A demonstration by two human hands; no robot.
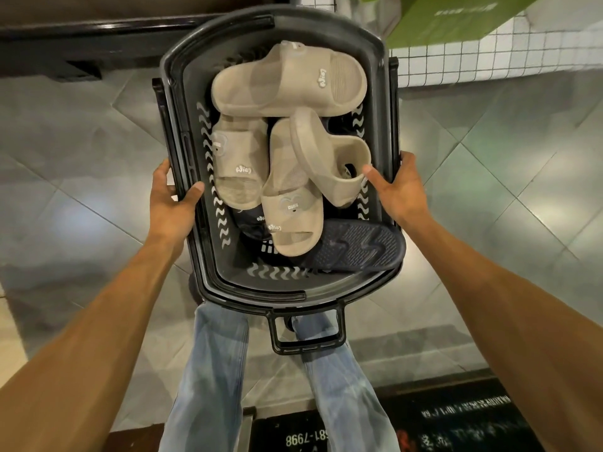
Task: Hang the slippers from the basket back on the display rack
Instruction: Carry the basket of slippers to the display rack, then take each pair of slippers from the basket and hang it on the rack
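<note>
A black plastic basket (368,44) hangs in front of me, held by both sides. My left hand (171,199) grips its left rim, thumb inside. My right hand (396,190) grips the right rim, thumb over the edge near a beige slipper (329,158) lying on its side. Several beige slippers fill the basket: one (287,83) lies across the far end, one (238,168) sits at the left, one (290,210) in the middle. A dark navy slipper (355,247) lies sole up at the near end. Another navy one (251,220) is mostly buried.
Grey floor tiles (81,141) lie all around. A white wire grid panel (489,50) and a green box (456,14) stand at the far right. A dark shelf base (65,37) runs along the far left. A dark printed mat (424,425) lies by my feet.
</note>
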